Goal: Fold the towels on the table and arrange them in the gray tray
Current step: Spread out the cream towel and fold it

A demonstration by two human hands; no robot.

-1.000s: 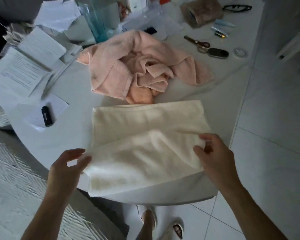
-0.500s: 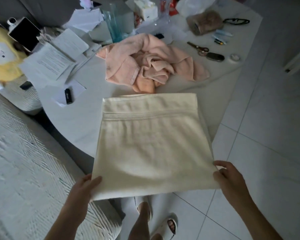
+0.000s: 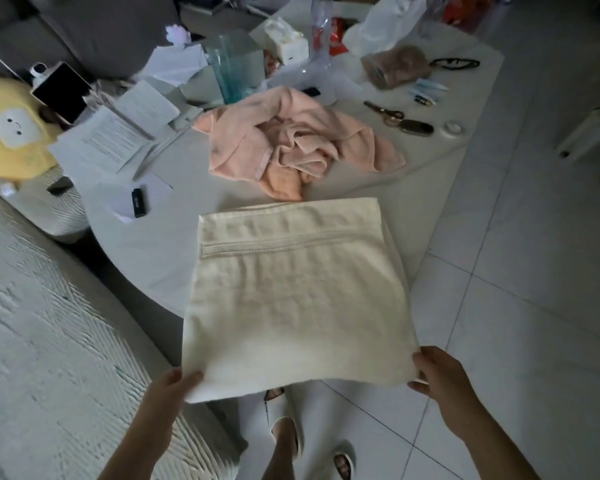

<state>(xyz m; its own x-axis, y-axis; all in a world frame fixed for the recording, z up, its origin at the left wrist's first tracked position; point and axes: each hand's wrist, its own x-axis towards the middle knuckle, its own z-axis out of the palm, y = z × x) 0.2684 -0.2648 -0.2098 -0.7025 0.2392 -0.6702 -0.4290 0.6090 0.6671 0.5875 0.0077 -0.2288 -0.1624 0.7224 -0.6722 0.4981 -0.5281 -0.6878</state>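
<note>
A cream towel (image 3: pixel 295 299) lies stretched from the white table (image 3: pixel 153 258) toward me, its near half hanging past the table's edge. My left hand (image 3: pixel 168 388) pinches its near left corner. My right hand (image 3: pixel 437 379) pinches the near right corner. Behind it, a crumpled pink towel (image 3: pixel 291 140) lies in a heap at the table's middle. No gray tray shows in the head view.
Papers (image 3: pixel 111 136), a black lighter (image 3: pixel 138 202), a clear glass vase (image 3: pixel 234 69), a tissue box (image 3: pixel 286 41), scissors (image 3: pixel 383 112) and small items crowd the table's far part. A yellow plush (image 3: pixel 7 133) sits at left. White tiled floor lies to the right, a pale rug to the left.
Both hands pulled the cream towel's near edge back toward me, so the raised fold opened out flat and the towel now hangs past the table's edge. The view tilted up.
</note>
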